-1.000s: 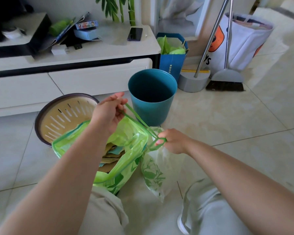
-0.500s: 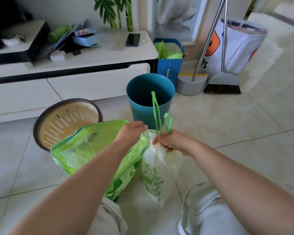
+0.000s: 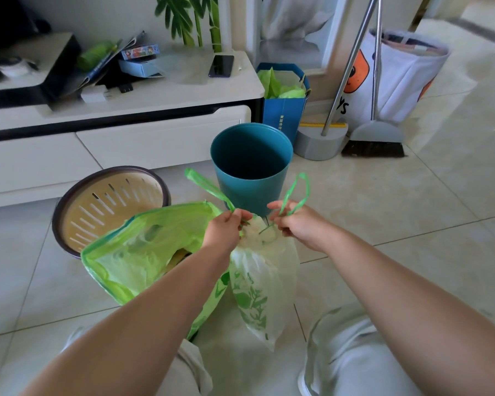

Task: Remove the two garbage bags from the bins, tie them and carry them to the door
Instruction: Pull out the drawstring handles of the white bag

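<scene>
A small pale garbage bag (image 3: 262, 284) with green leaf print stands on the floor, its neck gathered. My left hand (image 3: 226, 228) pinches one green drawstring loop (image 3: 209, 187) at the neck. My right hand (image 3: 300, 224) pinches the other drawstring loop (image 3: 297, 192). To the left sits a bigger green garbage bag (image 3: 143, 252), mouth open, with rubbish inside, partly behind my left forearm. The teal bin (image 3: 252, 167) stands empty just beyond my hands. The beige slotted bin (image 3: 109, 204) with a dark rim stands at the left, also without a bag.
A white low cabinet (image 3: 120, 130) runs along the back left, with a phone (image 3: 221, 65) on it. A blue paper bag (image 3: 285, 101), a dustpan (image 3: 320, 141), a broom (image 3: 373, 141) and a white tote (image 3: 397, 78) stand at the back right. My knees are at the bottom edge.
My left hand let go of the big bag and moved to the small bag's neck. Both hands now hold one drawstring loop each, pulled apart.
</scene>
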